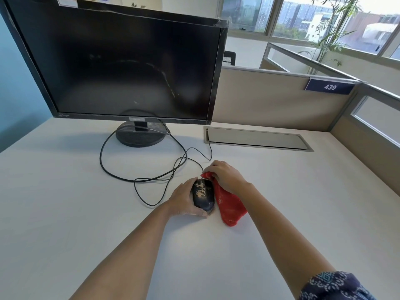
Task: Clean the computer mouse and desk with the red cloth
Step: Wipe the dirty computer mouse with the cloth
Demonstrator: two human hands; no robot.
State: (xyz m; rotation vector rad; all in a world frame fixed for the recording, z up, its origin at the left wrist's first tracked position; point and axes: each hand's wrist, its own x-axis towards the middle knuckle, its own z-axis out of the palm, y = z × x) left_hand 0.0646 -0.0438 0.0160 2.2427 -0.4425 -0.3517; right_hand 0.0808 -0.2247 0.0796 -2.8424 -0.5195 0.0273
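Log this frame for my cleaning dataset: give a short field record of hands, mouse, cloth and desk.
left hand: grips the mouse's left side
right hand: holds the red cloth at the mouse's front
mouse: black, pale grime on top
red cloth: hangs to the desk, right of the mouse
desk: white
monitor: off

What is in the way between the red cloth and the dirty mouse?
Nothing visible. The cloth, held by the right hand, lies right beside the mouse, its top corner at the mouse's front. The left hand holds the mouse's other side.
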